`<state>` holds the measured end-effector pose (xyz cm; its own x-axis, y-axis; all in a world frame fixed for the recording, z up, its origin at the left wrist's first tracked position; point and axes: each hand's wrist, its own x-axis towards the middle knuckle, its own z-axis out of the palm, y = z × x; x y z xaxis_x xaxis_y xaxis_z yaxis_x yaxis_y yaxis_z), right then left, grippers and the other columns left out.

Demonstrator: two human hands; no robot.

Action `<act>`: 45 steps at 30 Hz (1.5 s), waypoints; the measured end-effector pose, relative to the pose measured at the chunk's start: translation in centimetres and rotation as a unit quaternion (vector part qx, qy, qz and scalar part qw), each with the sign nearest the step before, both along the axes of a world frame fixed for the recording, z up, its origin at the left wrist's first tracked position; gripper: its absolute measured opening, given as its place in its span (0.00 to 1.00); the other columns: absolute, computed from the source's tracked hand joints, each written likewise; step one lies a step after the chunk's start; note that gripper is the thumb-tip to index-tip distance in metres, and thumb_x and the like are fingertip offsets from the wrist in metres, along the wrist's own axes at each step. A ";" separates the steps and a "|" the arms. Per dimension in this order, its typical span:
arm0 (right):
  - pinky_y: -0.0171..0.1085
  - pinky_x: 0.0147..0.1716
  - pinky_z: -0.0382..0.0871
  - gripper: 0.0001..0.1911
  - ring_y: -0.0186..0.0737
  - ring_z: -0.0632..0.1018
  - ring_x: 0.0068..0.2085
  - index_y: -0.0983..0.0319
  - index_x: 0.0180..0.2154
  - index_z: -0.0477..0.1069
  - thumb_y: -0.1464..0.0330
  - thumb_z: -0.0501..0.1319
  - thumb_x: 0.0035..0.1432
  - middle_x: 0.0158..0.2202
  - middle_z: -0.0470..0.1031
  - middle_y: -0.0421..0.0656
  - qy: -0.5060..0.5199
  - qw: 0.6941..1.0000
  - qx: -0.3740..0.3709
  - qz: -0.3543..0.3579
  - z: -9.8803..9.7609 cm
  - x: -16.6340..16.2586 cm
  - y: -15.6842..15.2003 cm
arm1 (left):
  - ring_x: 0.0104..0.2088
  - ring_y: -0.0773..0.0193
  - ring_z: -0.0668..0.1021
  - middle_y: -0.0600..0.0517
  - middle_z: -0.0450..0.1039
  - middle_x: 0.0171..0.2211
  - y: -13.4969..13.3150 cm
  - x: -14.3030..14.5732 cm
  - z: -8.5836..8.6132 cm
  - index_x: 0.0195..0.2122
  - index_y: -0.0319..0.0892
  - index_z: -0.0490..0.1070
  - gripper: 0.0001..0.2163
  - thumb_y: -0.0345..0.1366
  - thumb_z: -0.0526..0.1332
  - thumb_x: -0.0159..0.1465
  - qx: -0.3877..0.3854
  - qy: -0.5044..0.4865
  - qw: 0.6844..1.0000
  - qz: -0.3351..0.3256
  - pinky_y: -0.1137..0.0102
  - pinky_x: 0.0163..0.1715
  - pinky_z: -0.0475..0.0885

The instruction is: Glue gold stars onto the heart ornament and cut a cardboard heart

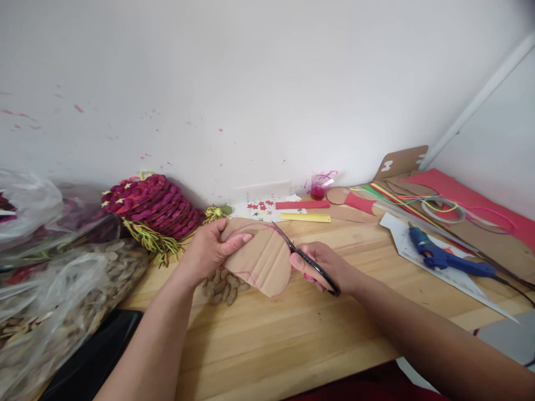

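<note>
Fingers of the left hand [211,248] are pinched tight on one side of a piece of brown cardboard [259,256]. From where I stand, the right hand [324,259] has its fingers curled round the handles of black scissors [294,248], and the blades are at the cardboard's edge. The cardboard is up over the wooden worktop [251,345], between both hands. Small brown lumps [223,287] sit in a pile beneath it. Off to the right, a blue glue gun [447,259] lies on white paper [393,228].
</note>
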<state>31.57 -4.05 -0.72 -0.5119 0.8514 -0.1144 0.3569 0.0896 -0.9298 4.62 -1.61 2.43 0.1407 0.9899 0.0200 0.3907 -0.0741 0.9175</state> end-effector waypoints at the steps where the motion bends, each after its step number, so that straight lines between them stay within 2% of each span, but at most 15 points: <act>1: 0.31 0.17 0.52 0.27 0.30 0.63 0.18 0.60 0.22 0.58 0.48 0.57 0.63 0.17 0.60 0.35 0.003 1.000 0.007 0.002 0.1 0.0 0.0 | 0.27 0.68 0.70 0.54 0.73 0.30 0.0 0.0 0.0 0.36 0.41 0.75 0.19 0.52 0.70 0.55 0.000 0.000 1.000 0.004 0.76 0.25 0.64; 9: 0.34 0.21 0.48 0.29 0.30 0.58 0.21 0.60 0.21 0.55 0.44 0.59 0.59 0.18 0.55 0.35 0.007 0.999 0.040 -0.021 1.1 -0.8 -0.6 | 0.26 0.66 0.72 0.52 0.75 0.29 0.0 -0.2 -0.1 0.38 0.41 0.77 0.19 0.51 0.71 0.54 0.006 -0.015 1.000 0.011 0.75 0.24 0.65; 17: 0.34 0.25 0.50 0.25 0.32 0.59 0.26 0.61 0.24 0.58 0.50 0.59 0.62 0.23 0.54 0.36 0.003 0.998 0.068 -0.003 0.3 -0.7 -0.4 | 0.26 0.67 0.71 0.53 0.75 0.29 -0.1 -0.1 0.1 0.38 0.40 0.77 0.21 0.52 0.71 0.53 0.010 -0.006 1.000 0.019 0.75 0.24 0.64; 19: 0.34 0.26 0.51 0.24 0.33 0.59 0.27 0.61 0.25 0.59 0.50 0.59 0.62 0.24 0.54 0.36 0.006 0.997 0.075 -0.006 0.2 -0.8 -0.4 | 0.27 0.68 0.72 0.53 0.75 0.30 0.1 -0.3 -0.1 0.38 0.40 0.76 0.21 0.51 0.72 0.52 0.008 -0.025 0.999 0.033 0.75 0.25 0.65; 21: 0.34 0.25 0.50 0.24 0.33 0.59 0.27 0.61 0.24 0.58 0.50 0.59 0.61 0.24 0.54 0.36 0.007 0.997 0.076 -0.022 0.2 -0.9 -0.5 | 0.28 0.68 0.73 0.53 0.76 0.31 0.4 -0.2 -0.4 0.37 0.40 0.75 0.21 0.48 0.75 0.49 0.000 -0.098 0.993 0.065 0.76 0.26 0.66; 23: 0.34 0.23 0.49 0.26 0.32 0.58 0.24 0.60 0.23 0.57 0.48 0.60 0.60 0.21 0.53 0.36 0.009 0.996 0.069 -0.049 0.4 -1.0 -0.5 | 0.28 0.68 0.75 0.53 0.76 0.31 0.6 0.4 -0.6 0.37 0.41 0.75 0.21 0.47 0.76 0.48 -0.029 -0.225 0.967 0.118 0.76 0.25 0.68; 25: 0.33 0.21 0.49 0.27 0.32 0.58 0.22 0.59 0.23 0.56 0.46 0.59 0.59 0.19 0.54 0.35 0.015 0.995 0.063 -0.076 0.5 -1.0 -0.5 | 0.29 0.66 0.77 0.51 0.78 0.33 0.3 1.7 -0.6 0.38 0.41 0.75 0.21 0.51 0.73 0.51 -0.069 -0.360 0.916 0.163 0.75 0.25 0.71; 27: 0.33 0.19 0.50 0.28 0.32 0.59 0.20 0.59 0.23 0.56 0.44 0.58 0.59 0.18 0.55 0.36 0.025 0.993 0.064 -0.094 0.6 -1.0 -0.5 | 0.34 0.61 0.81 0.47 0.80 0.40 -0.5 3.5 -0.6 0.42 0.41 0.77 0.21 0.53 0.69 0.56 -0.098 -0.447 0.874 0.163 0.71 0.30 0.77; 28: 0.33 0.19 0.50 0.28 0.32 0.59 0.20 0.59 0.23 0.56 0.44 0.57 0.60 0.18 0.56 0.36 0.029 0.993 0.065 -0.099 0.6 -1.1 -0.5 | 0.39 0.59 0.82 0.47 0.80 0.44 -1.1 4.5 -0.7 0.46 0.42 0.77 0.20 0.51 0.69 0.58 -0.110 -0.465 0.868 0.135 0.69 0.35 0.79; 30: 0.33 0.18 0.51 0.28 0.32 0.60 0.19 0.58 0.23 0.56 0.43 0.56 0.60 0.17 0.56 0.35 0.035 0.992 0.061 -0.106 0.4 -1.1 -0.6 | 0.41 0.56 0.83 0.46 0.81 0.46 -2.2 6.2 -1.2 0.48 0.42 0.77 0.21 0.43 0.73 0.54 -0.139 -0.453 0.873 0.118 0.67 0.37 0.80; 33: 0.33 0.17 0.52 0.29 0.31 0.60 0.18 0.58 0.23 0.55 0.42 0.56 0.59 0.17 0.56 0.35 0.036 0.992 0.047 -0.112 0.2 -1.4 -0.7 | 0.42 0.55 0.83 0.45 0.81 0.45 -3.1 7.5 -1.9 0.48 0.42 0.76 0.22 0.36 0.74 0.52 -0.130 -0.441 0.876 0.144 0.68 0.37 0.81; 41: 0.33 0.15 0.57 0.28 0.31 0.63 0.16 0.59 0.24 0.58 0.43 0.59 0.58 0.16 0.60 0.34 0.041 0.992 0.025 -0.121 -0.1 -1.8 -1.2 | 0.40 0.57 0.84 0.44 0.81 0.48 -2.6 7.1 -1.6 0.48 0.40 0.76 0.20 0.33 0.74 0.53 -0.144 -0.455 0.866 0.150 0.69 0.37 0.81; 45: 0.33 0.13 0.60 0.27 0.32 0.66 0.15 0.59 0.25 0.60 0.43 0.60 0.58 0.16 0.60 0.33 0.055 0.990 0.005 -0.128 -0.6 -1.8 -1.1 | 0.38 0.57 0.84 0.44 0.82 0.44 -2.6 7.0 -1.7 0.47 0.40 0.77 0.20 0.34 0.74 0.53 -0.159 -0.444 0.870 0.145 0.69 0.36 0.81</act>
